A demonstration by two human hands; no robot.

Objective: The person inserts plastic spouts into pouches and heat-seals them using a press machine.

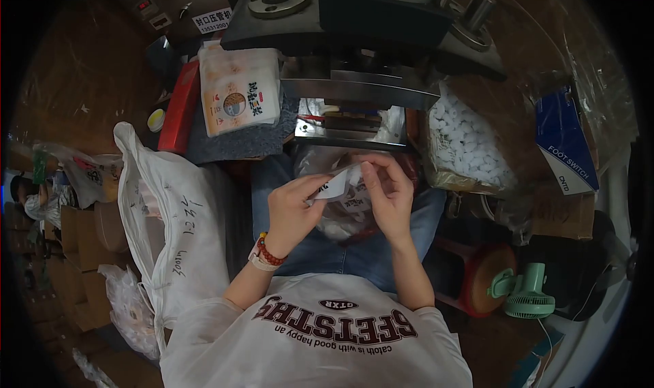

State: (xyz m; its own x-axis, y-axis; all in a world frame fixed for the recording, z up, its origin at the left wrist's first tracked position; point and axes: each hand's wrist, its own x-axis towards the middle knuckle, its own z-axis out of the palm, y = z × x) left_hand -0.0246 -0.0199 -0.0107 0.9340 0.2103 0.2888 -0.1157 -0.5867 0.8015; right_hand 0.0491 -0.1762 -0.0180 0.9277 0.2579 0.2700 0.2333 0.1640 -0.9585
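Observation:
My left hand (294, 205) and my right hand (390, 196) are raised over my lap, in front of the press machine. Between them is a small whitish plastic pouch (335, 185) with dark print. The left fingers are closed on its left side, and the right thumb and fingers pinch its upper right edge. Below the hands, a clear plastic bag (347, 218) with printed pieces inside rests between my knees. A stack of printed pouches (240, 91) lies on the grey pad (225, 148), to the left of the machine's metal plate.
The press machine (388, 17) stands ahead, with a shiny lower plate (392, 126). Right of it is a tray of small white plastic pieces (470, 139), then a blue-and-white box (562, 139). A red box (178, 109), a white sack (197, 231) and a green fan (531, 292) flank me.

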